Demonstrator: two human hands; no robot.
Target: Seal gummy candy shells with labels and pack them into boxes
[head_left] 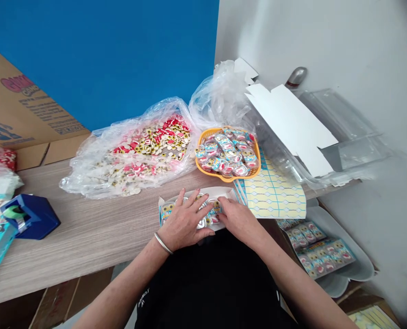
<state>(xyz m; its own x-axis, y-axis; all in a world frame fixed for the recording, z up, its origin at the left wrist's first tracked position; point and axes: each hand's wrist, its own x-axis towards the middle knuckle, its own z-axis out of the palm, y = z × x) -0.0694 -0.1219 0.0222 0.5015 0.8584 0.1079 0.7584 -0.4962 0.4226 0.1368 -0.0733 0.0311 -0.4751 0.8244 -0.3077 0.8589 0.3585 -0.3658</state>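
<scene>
On the near edge of the table, a white open box (229, 193) holds a row of small clear packs with googly-eye and red pieces. My left hand (186, 218) lies across the packs, fingers spread and pressing lightly on them, a silver bangle at its wrist. At the right end of the box, my right hand (235, 218) has its thumb and fingers closed around a small clear pack (215, 211). The left hand partly hides the middle packs. Just beyond the box stands an orange basket (230, 179) heaped with similar packs.
A clear bag (97, 176) of loose eye and red pieces lies behind. Left are a blue tape dispenser (40, 217) and a cardboard box (25, 105). Right are printed yellow sheets (275, 196), folded white card (288, 119) and, lower down, a grey bin (359, 260) with filled boxes.
</scene>
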